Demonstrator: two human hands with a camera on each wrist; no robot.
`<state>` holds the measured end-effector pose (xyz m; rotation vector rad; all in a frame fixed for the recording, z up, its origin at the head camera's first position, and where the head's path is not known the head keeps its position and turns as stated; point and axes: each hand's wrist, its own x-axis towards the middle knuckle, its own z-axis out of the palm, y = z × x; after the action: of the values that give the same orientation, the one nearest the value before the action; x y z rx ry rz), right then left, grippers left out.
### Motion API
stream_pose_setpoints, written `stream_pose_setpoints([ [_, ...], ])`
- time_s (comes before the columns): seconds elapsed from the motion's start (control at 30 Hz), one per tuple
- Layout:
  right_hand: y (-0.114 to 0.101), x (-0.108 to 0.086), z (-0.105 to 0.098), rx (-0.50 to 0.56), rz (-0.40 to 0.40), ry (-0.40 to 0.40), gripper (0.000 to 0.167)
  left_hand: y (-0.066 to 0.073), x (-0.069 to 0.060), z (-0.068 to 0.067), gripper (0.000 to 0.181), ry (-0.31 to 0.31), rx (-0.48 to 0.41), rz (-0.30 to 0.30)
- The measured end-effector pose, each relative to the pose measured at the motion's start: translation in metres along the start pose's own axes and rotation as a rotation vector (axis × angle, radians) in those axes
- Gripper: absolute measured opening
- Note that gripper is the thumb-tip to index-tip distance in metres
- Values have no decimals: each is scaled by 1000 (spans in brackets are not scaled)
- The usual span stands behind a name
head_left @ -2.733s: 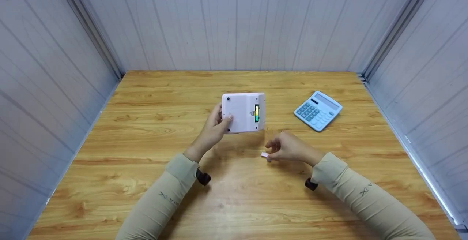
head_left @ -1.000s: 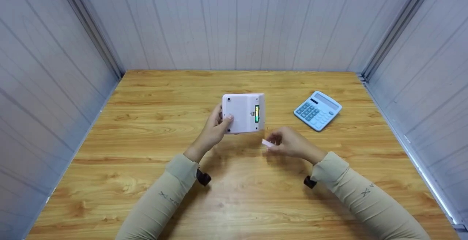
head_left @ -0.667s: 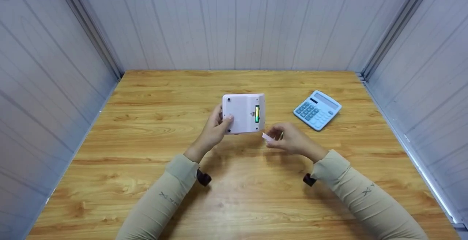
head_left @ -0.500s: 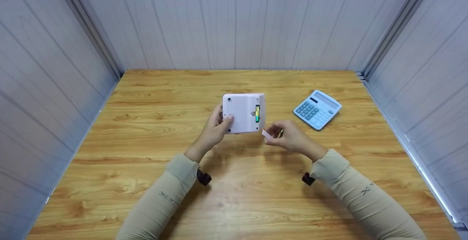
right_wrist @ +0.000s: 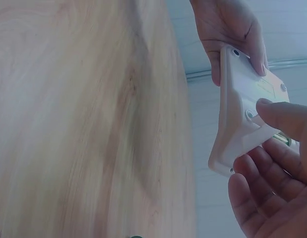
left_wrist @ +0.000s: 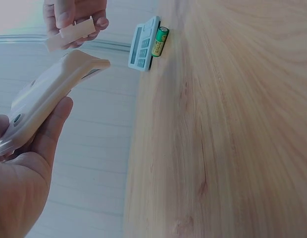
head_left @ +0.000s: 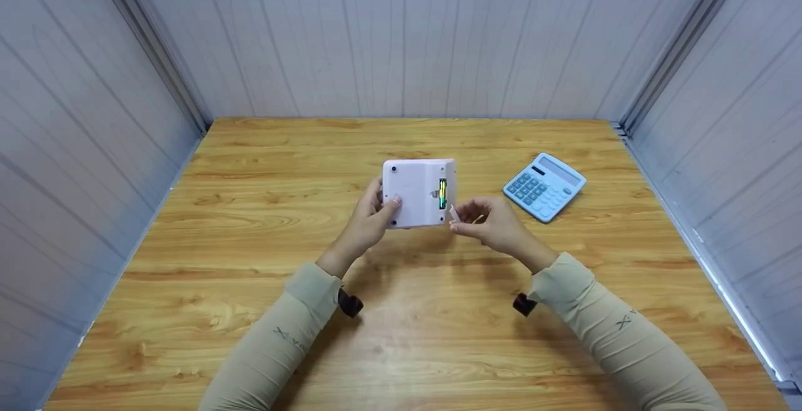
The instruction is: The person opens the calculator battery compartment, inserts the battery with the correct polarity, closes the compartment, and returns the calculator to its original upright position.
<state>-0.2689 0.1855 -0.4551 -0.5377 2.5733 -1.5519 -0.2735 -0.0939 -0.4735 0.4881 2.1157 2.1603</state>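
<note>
A pale pink calculator (head_left: 410,195) is held up in my left hand (head_left: 368,222), underside towards the head camera, thumb pressed on its back. Its battery compartment lies uncovered, with a green and gold battery (head_left: 443,193) inside. Between thumb and fingers my right hand (head_left: 495,226) pinches a small pink battery cover (head_left: 454,213), just off the calculator's lower right corner in the head view. The left wrist view shows the cover (left_wrist: 76,32) apart from the calculator. In the right wrist view, the right thumb and fingers partly hide the compartment.
A light blue calculator (head_left: 545,187) lies face up on the wooden table (head_left: 263,210), right of the hands. In the left wrist view, a loose green battery (left_wrist: 160,41) lies on the table near it. Pale panel walls (head_left: 401,35) enclose the table's back and sides.
My right hand has picked the battery cover up off the table and brought it up beside the pink calculator, tilting it more upright. The left hand has barely moved.
</note>
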Motion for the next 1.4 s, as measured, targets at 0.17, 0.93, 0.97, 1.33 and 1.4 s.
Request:
stream_pose_setpoints([
  [0.17, -2, 2, -1, 57, 27, 17, 25, 0, 0, 0, 53, -8, 6, 5],
  [0.93, -14, 8, 0, 263, 177, 82, 32, 2, 0, 4, 52, -41, -6, 4],
  [0.97, -15, 8, 0, 267, 181, 85, 32, 2, 0, 4, 52, -42, -6, 2],
  [1.33, -21, 12, 4, 335, 178, 118, 29, 3, -1, 6, 54, -43, -12, -2],
  [1.4, -21, 12, 4, 341, 181, 123, 29, 3, -1, 6, 54, -43, -14, -2],
])
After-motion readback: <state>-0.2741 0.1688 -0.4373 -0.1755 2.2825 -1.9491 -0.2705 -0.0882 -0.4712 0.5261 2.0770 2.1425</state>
